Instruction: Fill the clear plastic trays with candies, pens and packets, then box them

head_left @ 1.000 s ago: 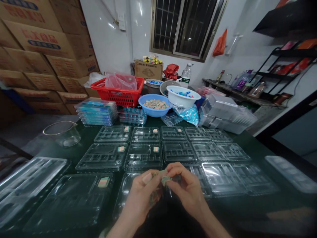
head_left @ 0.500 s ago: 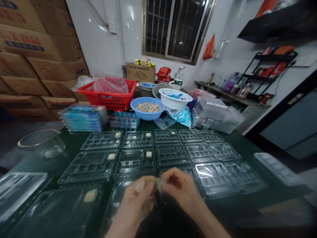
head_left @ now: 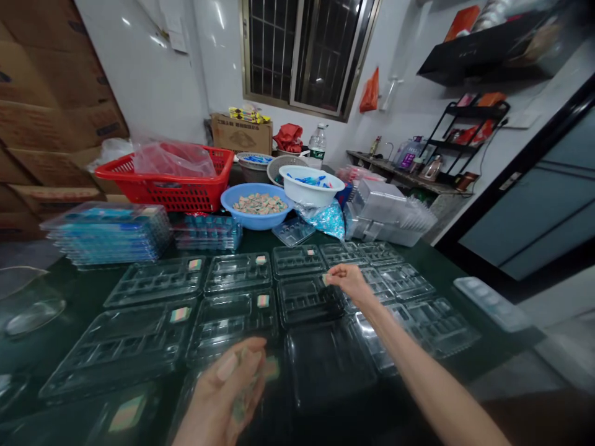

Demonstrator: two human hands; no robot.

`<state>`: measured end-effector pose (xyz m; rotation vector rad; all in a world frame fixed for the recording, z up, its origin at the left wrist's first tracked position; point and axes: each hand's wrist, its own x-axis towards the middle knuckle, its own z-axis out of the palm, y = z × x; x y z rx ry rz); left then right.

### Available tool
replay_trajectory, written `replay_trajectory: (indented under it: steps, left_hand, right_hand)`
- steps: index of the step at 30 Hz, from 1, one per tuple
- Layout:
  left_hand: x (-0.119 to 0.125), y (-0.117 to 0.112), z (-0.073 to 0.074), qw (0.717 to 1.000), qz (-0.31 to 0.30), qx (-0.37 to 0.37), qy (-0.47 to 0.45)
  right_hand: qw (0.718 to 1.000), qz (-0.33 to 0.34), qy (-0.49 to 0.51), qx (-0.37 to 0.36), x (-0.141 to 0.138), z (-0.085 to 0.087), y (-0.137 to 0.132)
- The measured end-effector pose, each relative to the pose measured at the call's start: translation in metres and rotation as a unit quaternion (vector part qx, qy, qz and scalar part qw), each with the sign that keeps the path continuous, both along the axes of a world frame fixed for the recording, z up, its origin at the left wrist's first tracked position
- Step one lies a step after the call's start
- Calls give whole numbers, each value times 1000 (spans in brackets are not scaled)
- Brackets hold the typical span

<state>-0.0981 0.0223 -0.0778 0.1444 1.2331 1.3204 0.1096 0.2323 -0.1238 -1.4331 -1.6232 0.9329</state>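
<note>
My right hand [head_left: 349, 282] reaches over the tray grid, fingertips pinching a small pastel-striped block [head_left: 326, 279]. Beneath that block is the upper right corner of a clear plastic compartment tray [head_left: 304, 299]. Nearer to me, my left hand [head_left: 227, 387] is curled around several similar small blocks [head_left: 240, 396], blurred and partly hidden by the fingers. Another striped block [head_left: 271, 369] shows just beside its fingertips; I cannot tell whether it lies in the tray below. Single blocks sit in the upper right corners of other trays, such as one striped block [head_left: 263, 301].
Behind the trays stand a blue bowl [head_left: 226, 199] of blocks, a white bowl [head_left: 310, 193] with blue items and a red basket [head_left: 174, 191]. Stacked filled trays [head_left: 109, 235] are at left, clear plastic cases [head_left: 388, 214] at right. A glass bowl [head_left: 32, 303] stands at the left edge.
My hands have parted. The right one has moved forward and right with a block in its fingertips; the left has moved down and left, still closed around blocks. The view has turned slightly right.
</note>
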Motion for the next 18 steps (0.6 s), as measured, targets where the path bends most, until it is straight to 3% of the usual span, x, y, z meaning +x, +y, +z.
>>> replay_trajectory:
  steps: [4, 9, 18]
  left_hand:
    - [0, 0, -1, 1000, -6, -2, -3]
    - [-1, -5, 1, 1000, -4, -1, -7]
    - [-3, -8, -3, 1000, -2, 14, -2]
  right_hand:
    - [991, -25, -125, 34, -11, -10, 2]
    - [959, -38, -271, 77, -17, -8, -5]
    - [895, -47, -423, 134, -23, -5, -18]
